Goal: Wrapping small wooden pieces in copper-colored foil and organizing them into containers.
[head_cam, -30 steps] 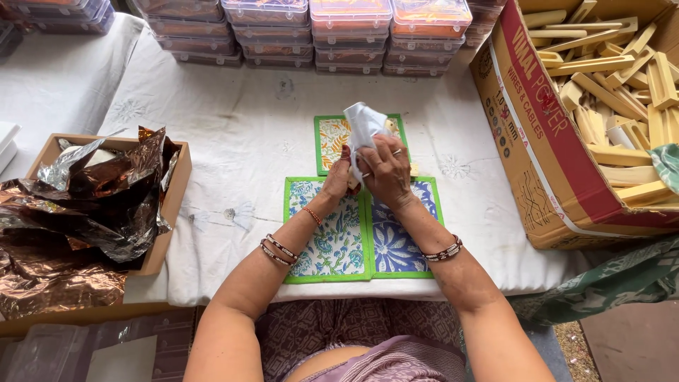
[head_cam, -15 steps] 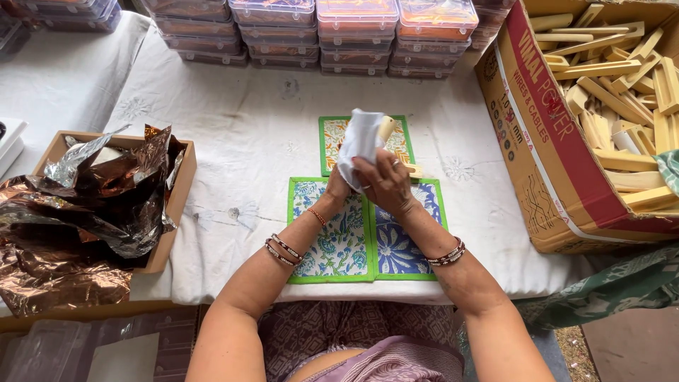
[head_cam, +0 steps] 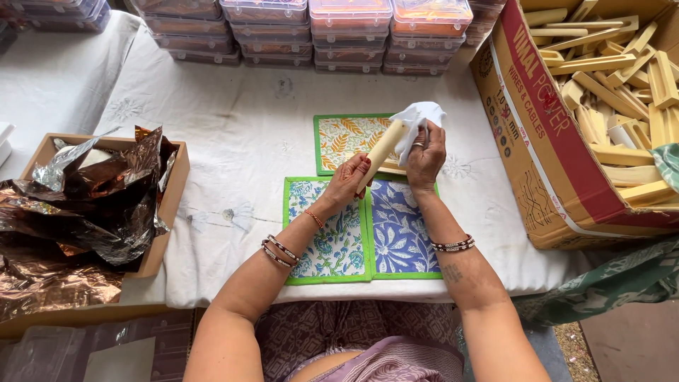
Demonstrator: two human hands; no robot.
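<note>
Far to the left of my left hand I see a shallow cardboard tray (head_cam: 164, 233) stuffed with crumpled copper-brown foil sheets (head_cam: 92, 205). Closer in, my left hand (head_cam: 348, 178) is closed around the lower end of a cream-coloured wooden stick (head_cam: 382, 150), which slants up and to the right above the printed mats. Under that hand lies a green-bordered floral mat (head_cam: 322, 240), touching a blue floral mat (head_cam: 399, 233) just to its right, and beyond both hands sits an orange leaf-print mat (head_cam: 346, 141). My right hand (head_cam: 426, 157) is curled shut on a white cloth (head_cam: 419, 122) that it presses against the stick's upper end. Stacks of clear lidded plastic boxes (head_cam: 346, 28) line the table's far edge, past the hands. Well to the right of my right hand stands a big cardboard carton (head_cam: 544, 148) heaped with more cream wooden pieces (head_cam: 622, 85).
</note>
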